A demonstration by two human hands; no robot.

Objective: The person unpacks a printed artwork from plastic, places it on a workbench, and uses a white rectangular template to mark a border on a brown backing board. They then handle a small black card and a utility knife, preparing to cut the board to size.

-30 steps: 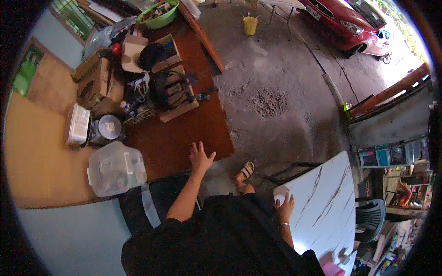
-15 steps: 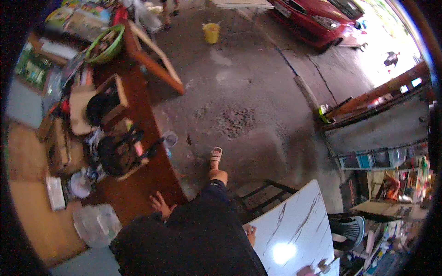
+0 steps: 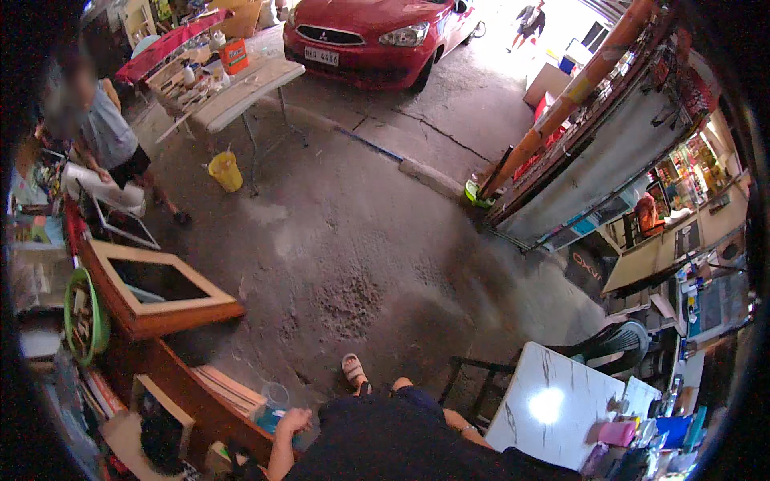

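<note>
My left hand (image 3: pixel 294 422) is at the right edge of the brown wooden desk (image 3: pixel 172 361), near a clear plastic cup (image 3: pixel 276 394). Its fingers are loosely bent, with nothing visible in them. It cannot be told whether it touches the desk. My right forearm, with a band at the wrist, reaches to the left edge of the white marble-patterned table (image 3: pixel 513 409). Of my right hand (image 3: pixel 479 438) little shows there, and its fingers cannot be made out.
A wooden frame (image 3: pixel 228 308) leans over the desk's far end beside a green basket (image 3: pixel 103 321). A black metal stand (image 3: pixel 473 385) and a fan (image 3: pixel 630 341) flank the white table. Ahead are a yellow bucket (image 3: pixel 225 172), a folding table (image 3: pixel 265 78), a red car (image 3: pixel 369 40) and a person (image 3: pixel 112 128).
My view has swung up and to the left, bringing in the car's front, the folding table and a person. My left hand's fingers, spread over the desk before, are now bent.
</note>
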